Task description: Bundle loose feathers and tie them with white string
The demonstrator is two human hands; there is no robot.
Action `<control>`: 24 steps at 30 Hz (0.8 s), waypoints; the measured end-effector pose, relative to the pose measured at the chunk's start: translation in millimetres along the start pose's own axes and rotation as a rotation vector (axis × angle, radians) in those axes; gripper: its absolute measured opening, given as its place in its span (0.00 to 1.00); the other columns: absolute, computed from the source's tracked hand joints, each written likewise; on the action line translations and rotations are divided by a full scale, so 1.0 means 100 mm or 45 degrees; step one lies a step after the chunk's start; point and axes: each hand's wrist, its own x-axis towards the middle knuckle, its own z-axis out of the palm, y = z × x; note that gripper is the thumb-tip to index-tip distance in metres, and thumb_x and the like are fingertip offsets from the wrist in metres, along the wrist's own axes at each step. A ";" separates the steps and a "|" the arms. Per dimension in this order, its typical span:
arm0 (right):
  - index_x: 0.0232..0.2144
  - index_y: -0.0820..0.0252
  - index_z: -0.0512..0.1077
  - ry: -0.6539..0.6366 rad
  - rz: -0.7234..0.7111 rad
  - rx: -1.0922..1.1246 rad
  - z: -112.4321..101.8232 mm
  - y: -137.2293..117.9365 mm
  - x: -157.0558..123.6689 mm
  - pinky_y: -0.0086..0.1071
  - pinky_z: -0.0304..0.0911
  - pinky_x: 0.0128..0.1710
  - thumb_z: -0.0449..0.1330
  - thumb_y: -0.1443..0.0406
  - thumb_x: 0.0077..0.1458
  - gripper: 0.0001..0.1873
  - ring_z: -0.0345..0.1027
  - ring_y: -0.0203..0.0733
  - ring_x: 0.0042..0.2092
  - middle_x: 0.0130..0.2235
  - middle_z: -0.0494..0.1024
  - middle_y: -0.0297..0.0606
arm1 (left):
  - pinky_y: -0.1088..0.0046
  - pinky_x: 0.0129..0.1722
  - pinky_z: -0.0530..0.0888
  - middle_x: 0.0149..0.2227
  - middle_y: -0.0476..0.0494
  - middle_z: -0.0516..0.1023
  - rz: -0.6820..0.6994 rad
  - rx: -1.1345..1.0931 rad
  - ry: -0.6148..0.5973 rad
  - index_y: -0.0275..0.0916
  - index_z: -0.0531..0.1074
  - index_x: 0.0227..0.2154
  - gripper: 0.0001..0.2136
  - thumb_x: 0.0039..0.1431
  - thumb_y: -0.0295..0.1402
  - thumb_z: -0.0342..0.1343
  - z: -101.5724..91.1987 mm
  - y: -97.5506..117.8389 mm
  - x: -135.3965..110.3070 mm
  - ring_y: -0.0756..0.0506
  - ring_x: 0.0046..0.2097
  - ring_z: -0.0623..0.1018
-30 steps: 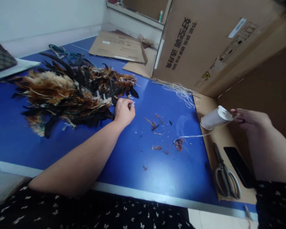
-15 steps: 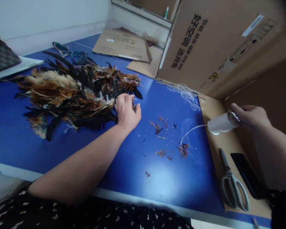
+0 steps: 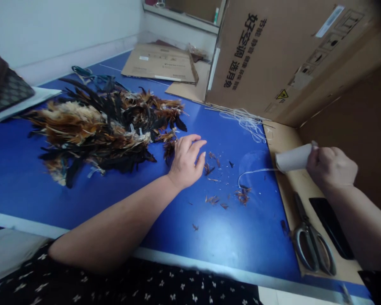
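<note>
My left hand (image 3: 188, 162) hovers over the blue table just right of a big pile of brown, black and cream feathers (image 3: 92, 127). Its fingers are spread and nothing shows between them. In my right hand (image 3: 332, 166) is a white spool of string (image 3: 294, 158), tilted on its side. From the spool a loose end of white string (image 3: 257, 171) runs left across the table to a small clump of brown feather bits (image 3: 243, 195). More feather scraps (image 3: 212, 199) lie scattered between my hands.
Scissors (image 3: 309, 237) and a black phone (image 3: 332, 226) lie on cardboard at the right. A large cardboard box (image 3: 279, 55) stands behind, with loose white string (image 3: 247, 123) at its foot. Flat cardboard (image 3: 160, 63) lies at the back, a patterned bag (image 3: 6, 84) at far left.
My left hand has come away from the feather pile to the right and its fingers have spread. My right hand has turned over, still gripping the spool. The view has shifted slightly.
</note>
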 end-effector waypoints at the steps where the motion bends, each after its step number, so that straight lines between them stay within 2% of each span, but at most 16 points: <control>1: 0.27 0.47 0.49 0.035 0.011 0.011 -0.02 -0.02 0.00 0.42 0.42 0.35 0.59 0.59 0.72 0.25 0.42 0.40 0.33 0.31 0.58 0.35 | 0.43 0.73 0.73 0.62 0.29 0.79 0.012 -0.031 0.003 0.40 0.78 0.59 0.16 0.73 0.32 0.57 0.01 -0.01 0.00 0.32 0.66 0.78; 4: 0.27 0.46 0.47 0.193 0.022 0.081 -0.13 -0.19 -0.02 0.42 0.43 0.35 0.57 0.63 0.70 0.24 0.44 0.41 0.33 0.29 0.53 0.32 | 0.44 0.72 0.75 0.61 0.31 0.80 -0.029 -0.217 -0.047 0.41 0.78 0.59 0.15 0.74 0.34 0.59 0.06 -0.03 -0.02 0.34 0.66 0.79; 6: 0.27 0.47 0.48 0.329 -0.021 0.164 -0.22 -0.42 -0.07 0.41 0.42 0.35 0.56 0.62 0.71 0.23 0.45 0.42 0.32 0.28 0.53 0.32 | 0.45 0.70 0.77 0.61 0.32 0.80 -0.129 -0.473 -0.133 0.42 0.78 0.60 0.16 0.73 0.39 0.63 0.12 -0.03 -0.05 0.35 0.65 0.80; 8: 0.26 0.48 0.49 0.424 -0.103 0.244 -0.31 -0.72 -0.15 0.41 0.43 0.35 0.56 0.60 0.71 0.23 0.47 0.41 0.32 0.28 0.54 0.32 | 0.46 0.66 0.81 0.63 0.29 0.79 -0.294 -0.834 -0.245 0.40 0.76 0.63 0.26 0.69 0.46 0.69 0.18 -0.01 -0.08 0.35 0.62 0.83; 11: 0.26 0.49 0.50 0.469 -0.222 0.381 -0.40 -1.22 -0.28 0.40 0.45 0.34 0.58 0.57 0.70 0.24 0.49 0.40 0.31 0.27 0.56 0.32 | 0.40 0.76 0.72 0.74 0.25 0.73 -0.498 -1.296 -0.424 0.45 0.67 0.75 0.44 0.61 0.52 0.77 0.25 0.05 -0.11 0.30 0.75 0.75; 13: 0.25 0.49 0.51 0.487 -0.277 0.503 -0.42 -1.54 -0.36 0.39 0.48 0.34 0.58 0.56 0.70 0.25 0.51 0.39 0.30 0.25 0.56 0.32 | 0.37 0.80 0.65 0.79 0.26 0.66 -0.546 -1.450 -0.484 0.51 0.58 0.81 0.56 0.56 0.53 0.81 0.25 0.11 -0.12 0.27 0.80 0.69; 16: 0.24 0.49 0.53 0.483 -0.344 0.627 -0.42 -1.91 -0.43 0.38 0.52 0.33 0.58 0.56 0.70 0.24 0.53 0.40 0.29 0.25 0.57 0.32 | 0.35 0.81 0.63 0.83 0.27 0.59 -0.559 -1.557 -0.470 0.54 0.41 0.86 0.67 0.54 0.55 0.82 0.22 0.19 -0.12 0.26 0.81 0.68; 19: 0.26 0.51 0.61 0.542 -0.488 0.630 -0.38 -2.13 -0.47 0.37 0.52 0.32 0.60 0.59 0.68 0.18 0.55 0.40 0.29 0.26 0.61 0.33 | 0.38 0.84 0.56 0.81 0.24 0.65 -0.557 -1.380 -0.332 0.46 0.37 0.86 0.65 0.61 0.61 0.75 0.16 0.23 -0.10 0.27 0.81 0.67; 22: 0.30 0.53 0.66 0.702 -0.663 0.594 -0.33 -2.19 -0.52 0.38 0.49 0.31 0.62 0.65 0.66 0.12 0.55 0.39 0.29 0.26 0.64 0.32 | 0.43 0.86 0.52 0.80 0.21 0.66 -0.540 -1.250 -0.304 0.37 0.45 0.85 0.54 0.72 0.67 0.59 0.08 0.22 -0.06 0.28 0.84 0.63; 24: 0.31 0.53 0.68 0.764 -0.692 0.561 -0.29 -2.19 -0.58 0.38 0.47 0.30 0.63 0.68 0.65 0.11 0.54 0.39 0.28 0.26 0.64 0.32 | 0.45 0.86 0.52 0.81 0.20 0.65 -0.559 -1.186 -0.316 0.34 0.53 0.83 0.48 0.77 0.67 0.49 0.05 0.21 -0.03 0.29 0.85 0.61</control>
